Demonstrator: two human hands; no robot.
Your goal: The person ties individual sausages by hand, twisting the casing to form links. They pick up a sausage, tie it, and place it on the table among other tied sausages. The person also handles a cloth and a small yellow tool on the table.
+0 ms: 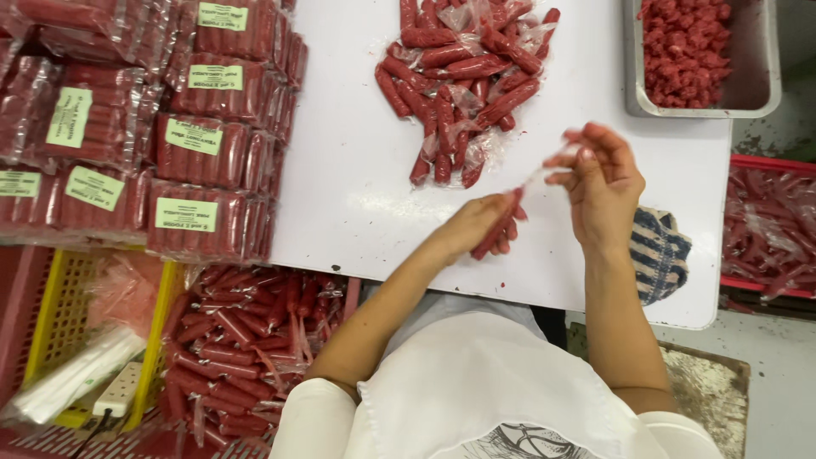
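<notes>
At the centre of the frame the person's left hand was closed around a small bunch of red sausages, holding them just above the white surface, their ends poking out past the knuckles. The right hand, right of centre, had its thumb and fingers pinched together on a thin strip of clear plastic wrap that ran taut from the bunch. Above the hands, at top centre, lay a loose pile of wrapped sausages with wisps of film among them. A metal tray of red meat pieces sat in the upper right corner, labelled sausage packs were stacked down the left side, and a red crate of sausages stood at lower left. A striped cloth hung off the surface's right edge. To my eye the step called for a firm, steady grip on the bunch while the pinched film was drawn evenly along its length, not jerked, so it would neither tear nor drag a sausage loose.
</notes>
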